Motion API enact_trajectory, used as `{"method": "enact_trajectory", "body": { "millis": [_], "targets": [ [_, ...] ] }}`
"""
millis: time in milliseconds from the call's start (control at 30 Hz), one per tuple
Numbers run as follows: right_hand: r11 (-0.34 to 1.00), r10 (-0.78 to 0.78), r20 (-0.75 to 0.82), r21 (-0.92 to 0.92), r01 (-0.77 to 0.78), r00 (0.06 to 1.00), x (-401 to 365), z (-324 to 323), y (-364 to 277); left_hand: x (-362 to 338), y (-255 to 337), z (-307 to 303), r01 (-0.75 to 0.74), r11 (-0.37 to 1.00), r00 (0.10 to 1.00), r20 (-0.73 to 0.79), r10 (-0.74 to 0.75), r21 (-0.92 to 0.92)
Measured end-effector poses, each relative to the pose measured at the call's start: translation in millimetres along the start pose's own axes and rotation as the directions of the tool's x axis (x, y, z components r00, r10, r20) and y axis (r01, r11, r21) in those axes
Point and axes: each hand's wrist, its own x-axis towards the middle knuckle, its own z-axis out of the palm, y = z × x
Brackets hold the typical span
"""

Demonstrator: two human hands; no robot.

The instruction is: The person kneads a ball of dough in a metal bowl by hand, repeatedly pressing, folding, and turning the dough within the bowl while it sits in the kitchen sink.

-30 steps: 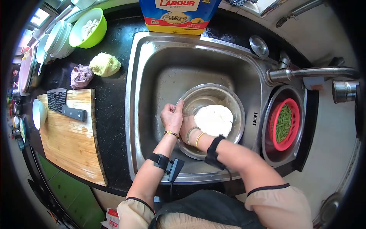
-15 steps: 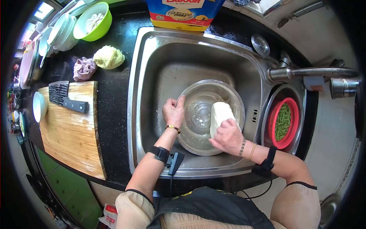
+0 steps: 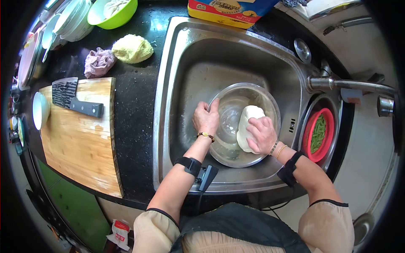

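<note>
A round metal bowl [image 3: 225,154] with some water in it stands inside the steel sink. My left hand [image 3: 206,118] grips the bowl's left rim, thumb on the inside. White dough [image 3: 245,126], smooth and oblong, lies in the right half of the bowl. Resting on it is my right hand [image 3: 262,135], its fingers curled and pressed against the dough, which hides part of the dough's right side.
The faucet [image 3: 352,85] reaches over a red basket [image 3: 328,141] of green pieces. Left of the sink [image 3: 163,105] are a cutting board [image 3: 80,147] with a cleaver [image 3: 86,107], a white bowl [image 3: 41,110], purple dough [image 3: 99,62], yellow dough [image 3: 132,48] and a green bowl [image 3: 122,19].
The whole view has shifted, so the counter and sink appear elsewhere. My right hand now presses more onto the dough, which looks flatter and wider. My left hand still holds the rim.
</note>
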Motion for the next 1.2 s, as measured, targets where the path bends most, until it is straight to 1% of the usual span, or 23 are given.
{"method": "enact_trajectory", "body": {
  "millis": [67, 133, 267, 333, 400, 467, 600, 633, 667, 700, 767, 867, 1000, 1067, 1200],
  "targets": [
    [1.0, 0.003, 0.01, 0.018, -0.003, 1.0, 1.9, 5.6, 1.4, 0.9, 1.3, -0.6, 0.03, 0.999, 0.999, 0.021, -0.029, -0.021],
    [1.0, -0.018, 0.03, 0.009, 0.018, 0.999, 3.9, 10.9, 0.3, 0.1, 1.9, -0.5, 0.02, 1.0, 1.0, 0.01, -0.02, -0.008],
    [1.0, -0.009, 0.048, 0.0, 0.009, 0.999, 11.2, 22.3, -0.9, -0.1, 1.2, 1.4, 0.012, 1.0, 1.0, -0.003, -0.012, -0.002],
    [0.997, -0.01, 0.051, -0.07, 0.014, 0.999, 16.9, 28.2, -4.2, -1.1, 1.8, 1.2, 0.01, 1.0, 1.0, -0.006, -0.01, 0.0],
    [0.996, -0.004, 0.041, -0.091, 0.008, 0.999, 22.9, 33.0, -6.6, 1.0, -1.1, 2.2, 0.006, 1.0, 1.0, -0.013, -0.006, 0.003],
    [0.994, 0.001, 0.038, -0.113, 0.004, 0.999, 27.7, 37.2, -8.2, 2.7, -8.8, 7.5, -0.001, 0.997, 1.0, -0.013, 0.0, -0.078],
    [0.988, 0.026, 0.041, -0.155, -0.019, 0.999, 38.4, 48.4, -11.3, 1.0, -7.3, 6.3, 0.026, 0.995, 0.999, -0.018, -0.028, -0.099],
    [0.985, 0.03, 0.032, -0.169, -0.024, 0.999, 40.6, 51.2, -11.4, 0.9, -7.4, 7.6, 0.007, 0.988, 0.999, -0.04, -0.014, -0.157],
    [0.986, 0.033, 0.036, -0.163, -0.027, 0.999, 42.8, 54.4, -11.7, 0.7, -7.5, 7.9, -0.012, 0.977, 0.998, -0.063, -0.001, -0.214],
    [0.986, 0.049, 0.043, -0.164, -0.041, 0.998, 44.3, 57.5, -12.5, -0.7, -4.0, 5.4, -0.006, 0.978, 0.998, -0.058, -0.007, -0.208],
    [0.985, 0.069, 0.056, -0.162, -0.059, 0.996, 47.2, 62.3, -13.2, -3.2, 5.5, 0.7, 0.123, 0.928, 0.991, 0.001, -0.131, -0.352],
    [0.985, 0.079, 0.044, -0.157, -0.071, 0.996, 53.4, 69.1, -14.6, -1.2, -0.4, 2.6, 0.119, 0.923, 0.992, -0.005, -0.13, -0.365],
    [0.988, 0.1, 0.011, -0.122, -0.097, 0.995, 58.9, 79.4, -15.0, 0.0, -5.6, 5.2, 0.12, 0.935, 0.991, -0.02, -0.134, -0.333],
    [0.989, 0.103, 0.001, -0.106, -0.103, 0.995, 62.5, 81.4, -14.7, 1.1, -9.5, 7.8, 0.11, 0.924, 0.989, -0.056, -0.14, -0.367],
    [0.991, 0.12, -0.038, -0.052, -0.122, 0.992, 70.6, 87.1, -16.1, -1.2, -6.2, 4.6, 0.122, 0.934, 0.987, -0.061, -0.151, -0.335]
  ]
}}
